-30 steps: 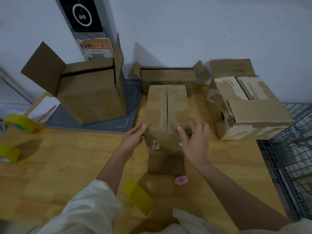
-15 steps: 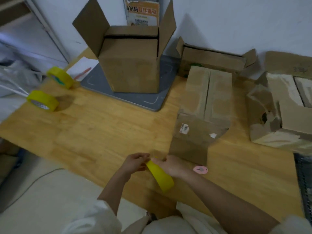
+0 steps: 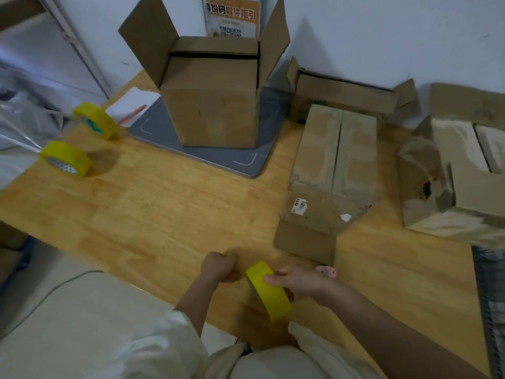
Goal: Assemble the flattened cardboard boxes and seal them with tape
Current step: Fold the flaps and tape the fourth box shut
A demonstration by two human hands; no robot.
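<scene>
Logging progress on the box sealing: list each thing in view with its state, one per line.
Tape roll in hand: held on edge by right hand.
Left hand: fist closed beside the roll; tape end not discernible.
Middle box: flaps folded shut, seam untaped.
Tall box: upright, flaps open.
Torn box: damaged, partly closed.
Two spare rolls: on edge, untouched.

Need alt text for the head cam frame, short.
Right hand holds a yellow tape roll at the near edge of a wooden table; the left hand, fingers curled, is beside it. Behind stand a closed box, an open box and two spare rolls.
</scene>
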